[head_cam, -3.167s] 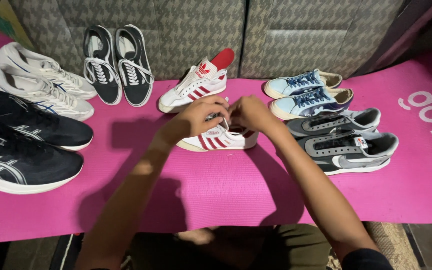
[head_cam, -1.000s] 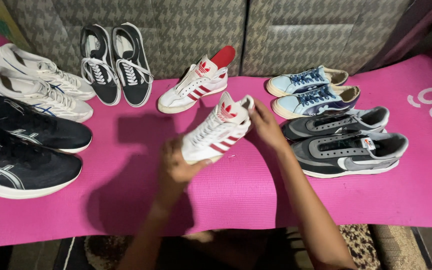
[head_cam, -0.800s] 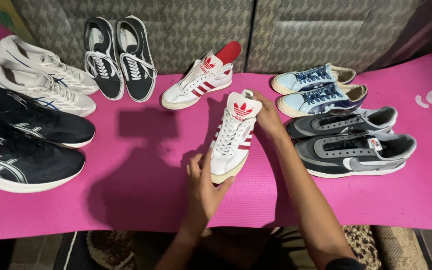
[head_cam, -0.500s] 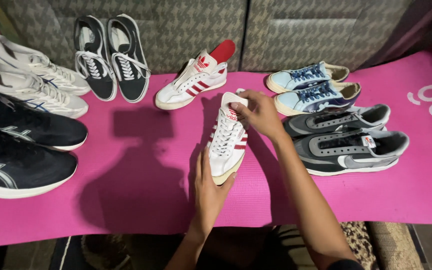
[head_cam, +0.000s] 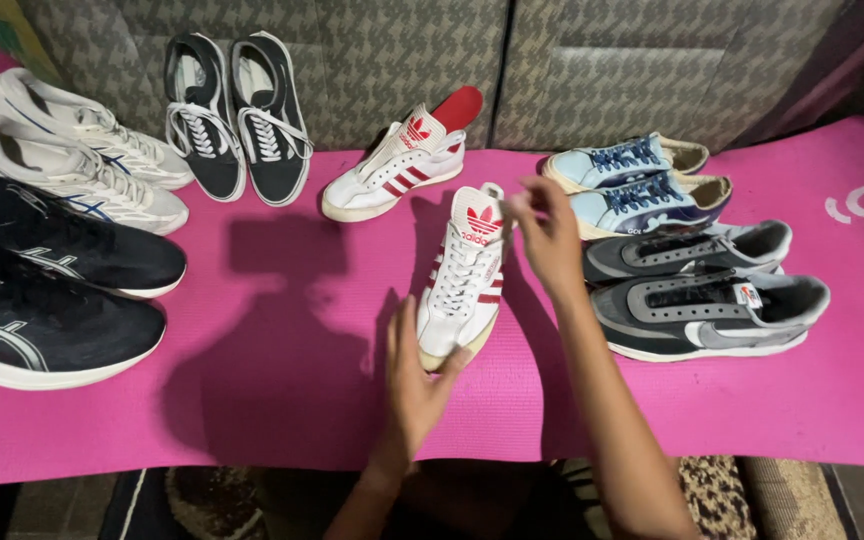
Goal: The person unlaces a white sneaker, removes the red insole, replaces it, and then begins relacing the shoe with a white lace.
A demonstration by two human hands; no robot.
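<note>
A white sneaker with red stripes (head_cam: pixel 462 280) lies on the pink mat (head_cam: pixel 282 400), toe toward me. My left hand (head_cam: pixel 414 385) cups its toe, fingers along the left side and thumb under the tip. My right hand (head_cam: pixel 544 232) reaches over from the right and pinches the heel rim with its fingertips. The matching white and red sneaker (head_cam: pixel 397 165) rests farther back, angled against the grey patterned sofa.
A black canvas pair (head_cam: pixel 237 115) sits at the back left. A white pair (head_cam: pixel 72 145) and a black running pair (head_cam: pixel 47 290) fill the left side. A light blue pair (head_cam: pixel 637 180) and a grey pair (head_cam: pixel 707 290) are on the right.
The sneaker was lifted and tilted between both hands, then turned toe toward me and lowered flat onto the mat. My right hand has slid from over the heel to its rim.
</note>
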